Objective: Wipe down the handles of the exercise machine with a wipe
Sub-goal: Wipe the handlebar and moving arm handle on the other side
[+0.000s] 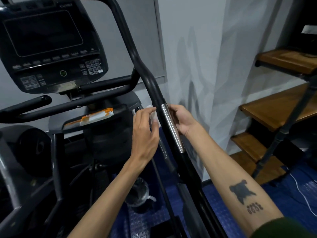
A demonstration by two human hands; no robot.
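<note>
Wooden stair treads [274,112], white curtain [214,66]

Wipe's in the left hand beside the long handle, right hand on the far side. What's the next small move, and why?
Probably bring the left hand rightward so the wipe lands on the metal sensor strip of the handle. The wipe sits just beside the bar, apparently not yet on it, while the right hand steadies the far side.
</note>
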